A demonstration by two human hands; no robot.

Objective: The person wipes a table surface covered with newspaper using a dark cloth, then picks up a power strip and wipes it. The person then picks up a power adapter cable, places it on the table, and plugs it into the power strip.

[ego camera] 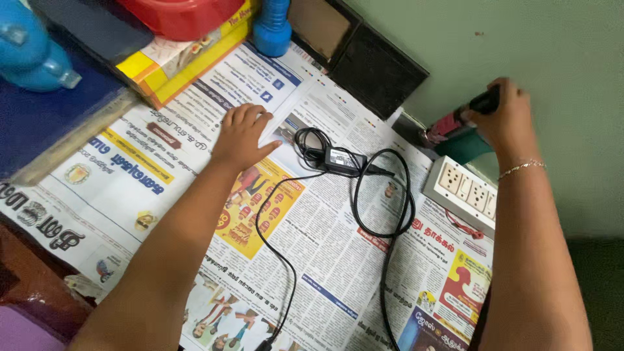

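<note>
Newspaper-covered table (338, 260) meets a green wall. Left hand (242, 135) presses flat near its middle, fingers together, beside the black adapter (343, 160). Right hand (504, 117), at the far edge, curls around what seems a red-handled tool (455, 123), above the unplugged socket strip (463, 192).

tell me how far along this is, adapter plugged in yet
Not yet. Done: newspaper covers the surface and the black adapter lies on it, cable loose. In hand: right hand grips a red-and-black tool above the white socket strip; left hand rests flat. Left: nothing shows in the sockets.
</note>
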